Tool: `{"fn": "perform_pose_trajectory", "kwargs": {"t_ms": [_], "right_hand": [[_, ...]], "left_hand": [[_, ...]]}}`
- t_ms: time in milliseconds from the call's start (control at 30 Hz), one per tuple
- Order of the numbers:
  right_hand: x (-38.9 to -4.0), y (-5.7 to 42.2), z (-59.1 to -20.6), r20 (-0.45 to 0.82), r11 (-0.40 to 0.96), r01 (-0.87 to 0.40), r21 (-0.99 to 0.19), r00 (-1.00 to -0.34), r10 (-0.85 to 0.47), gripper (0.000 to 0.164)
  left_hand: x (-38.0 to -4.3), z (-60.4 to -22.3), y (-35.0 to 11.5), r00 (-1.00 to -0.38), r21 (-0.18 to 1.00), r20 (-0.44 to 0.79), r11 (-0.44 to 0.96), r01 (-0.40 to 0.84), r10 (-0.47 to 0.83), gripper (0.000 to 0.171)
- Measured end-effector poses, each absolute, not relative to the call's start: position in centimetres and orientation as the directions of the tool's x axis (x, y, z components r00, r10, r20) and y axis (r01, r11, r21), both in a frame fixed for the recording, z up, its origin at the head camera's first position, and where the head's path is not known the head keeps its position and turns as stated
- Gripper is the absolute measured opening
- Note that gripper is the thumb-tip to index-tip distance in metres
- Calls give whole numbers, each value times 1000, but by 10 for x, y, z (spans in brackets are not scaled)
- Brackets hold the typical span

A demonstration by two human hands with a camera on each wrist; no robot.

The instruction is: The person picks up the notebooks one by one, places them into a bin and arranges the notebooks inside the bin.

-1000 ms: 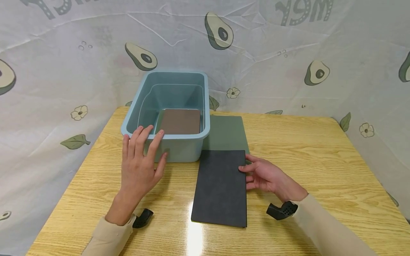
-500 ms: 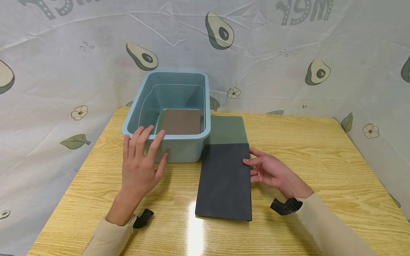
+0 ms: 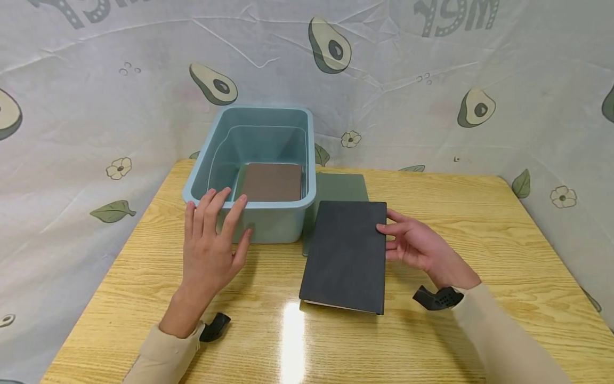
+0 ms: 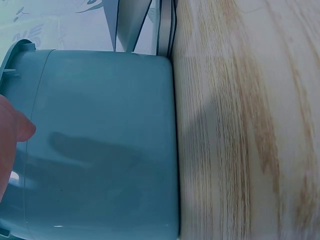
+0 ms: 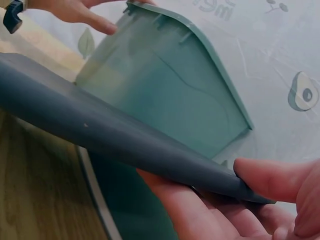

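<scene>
My right hand (image 3: 418,246) grips a dark hardcover book (image 3: 344,256) by its right edge, thumb on top and the other fingers underneath. In the right wrist view the book's spine (image 5: 115,132) slants across, raised above the table. Below it a green hardcover book (image 3: 341,186) lies on the table against the bin's right side, partly covered by the dark one. My left hand (image 3: 210,255) rests its extended fingers on the front rim of the blue plastic bin (image 3: 271,224). A brown book (image 3: 272,182) lies flat on the bin floor, with a green edge showing at its left.
The wooden table (image 3: 460,213) extends to the right of the books and toward the front. A pale curtain (image 3: 384,96) printed with avocados hangs behind the bin and along both sides.
My right hand has lifted the dark book and moved it away from me and to the right, covering more of the green book. My left hand has stayed on the bin's rim.
</scene>
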State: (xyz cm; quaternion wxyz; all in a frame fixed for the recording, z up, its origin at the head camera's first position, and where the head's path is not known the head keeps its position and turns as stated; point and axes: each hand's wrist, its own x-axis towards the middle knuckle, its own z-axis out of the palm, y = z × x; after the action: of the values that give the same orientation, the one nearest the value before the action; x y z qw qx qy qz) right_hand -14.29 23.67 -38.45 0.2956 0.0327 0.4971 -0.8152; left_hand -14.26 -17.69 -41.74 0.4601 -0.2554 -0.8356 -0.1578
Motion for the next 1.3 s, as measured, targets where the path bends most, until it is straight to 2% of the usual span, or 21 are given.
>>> {"fn": "perform_pose_trajectory", "kwargs": {"t_ms": [733, 967, 1300], "right_hand": [[-164, 262, -332, -274, -493, 418, -763, -900, -339, 74], [-172, 265, -309, -262, -534, 383, -754, -920, -291, 80], [-185, 266, -278, -242, -611, 339, -715, -940, -239, 79]], "left_hand": [[-144, -416, -177, -449, 34, 848, 817, 575, 281, 69], [-144, -415, -177, -453, 33, 845, 818, 574, 284, 69], [-143, -415, -177, -455, 35, 844, 818, 575, 284, 69]]}}
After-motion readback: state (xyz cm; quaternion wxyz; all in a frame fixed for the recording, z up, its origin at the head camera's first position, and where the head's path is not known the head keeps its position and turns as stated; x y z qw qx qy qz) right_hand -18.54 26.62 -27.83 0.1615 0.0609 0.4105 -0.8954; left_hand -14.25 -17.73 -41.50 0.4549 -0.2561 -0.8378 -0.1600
